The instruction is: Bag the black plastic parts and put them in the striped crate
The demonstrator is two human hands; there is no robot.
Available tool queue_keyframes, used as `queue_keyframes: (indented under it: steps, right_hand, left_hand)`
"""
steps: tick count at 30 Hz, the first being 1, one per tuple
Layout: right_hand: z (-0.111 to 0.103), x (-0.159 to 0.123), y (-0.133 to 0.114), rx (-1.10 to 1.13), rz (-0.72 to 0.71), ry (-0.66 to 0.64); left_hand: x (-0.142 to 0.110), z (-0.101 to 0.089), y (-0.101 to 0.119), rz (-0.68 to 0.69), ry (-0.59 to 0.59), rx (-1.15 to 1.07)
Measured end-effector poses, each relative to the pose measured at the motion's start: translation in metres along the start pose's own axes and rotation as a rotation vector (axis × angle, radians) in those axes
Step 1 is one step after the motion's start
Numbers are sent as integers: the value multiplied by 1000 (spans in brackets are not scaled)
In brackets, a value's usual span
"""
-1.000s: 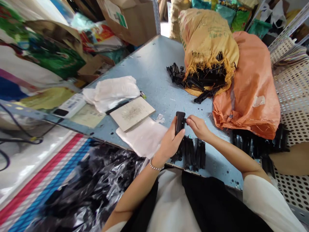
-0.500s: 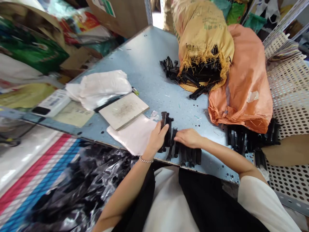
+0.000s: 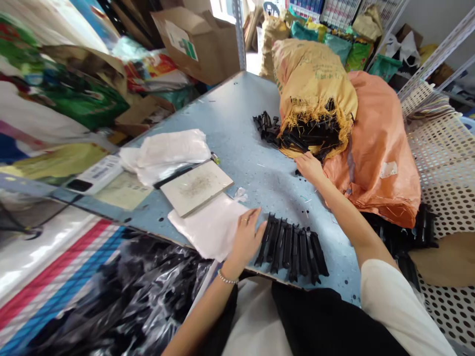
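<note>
Out past the fingers stretches the blue bench [image 3: 245, 106], a cardboard box [image 3: 208, 47] behind it! Orange sack [image 3: 386, 153] right of the right fingers, yellow sack [image 3: 315, 74] just beyond them, black parts [image 3: 267, 127] spilling out. A neat row [image 3: 287, 247] of them lies right of the left fingers. Right hand [image 3: 310, 169] at the sack's mouth: gripping? Can't tell. Left hand [image 3: 245, 237]: released. Tangled parts seem best eased out singly.

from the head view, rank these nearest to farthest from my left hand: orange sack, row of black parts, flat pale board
Nearest to the left hand first:
1. Row of black parts: just right of the hand, along the table's near edge.
2. Flat pale board: ahead and to the left.
3. Orange sack: well off to the right, beyond the row.
</note>
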State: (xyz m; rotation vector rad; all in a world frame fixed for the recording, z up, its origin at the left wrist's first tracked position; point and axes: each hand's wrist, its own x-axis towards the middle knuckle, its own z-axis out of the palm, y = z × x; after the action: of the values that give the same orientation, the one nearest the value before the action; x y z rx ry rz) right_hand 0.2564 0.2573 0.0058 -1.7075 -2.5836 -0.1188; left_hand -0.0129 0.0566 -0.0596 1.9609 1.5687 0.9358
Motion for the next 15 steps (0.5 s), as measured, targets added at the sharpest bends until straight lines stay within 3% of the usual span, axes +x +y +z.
queue_keyframes:
  steps: [2,5,8,10,13,15]
  right_hand:
    - [-4,-7,-1,21,-22,23]
    - [0,-19,-1,-13,5,-95]
    - [4,-28,-2,-19,39,-199]
    - [-4,-32,-7,58,47,-171]
    - [-32,-42,-23,414,-49,-97]
    - [-53,-54,-39,789,-227,-160]
  left_hand:
    - [20,-13,5,26,29,-41]
    - [40,-15,19,64,-5,-86]
    - [43,-8,28,85,-82,-160]
    - [42,-11,27,71,-90,-192]
    - [53,-33,19,11,9,-219]
    - [65,-51,19,-17,-41,-330]
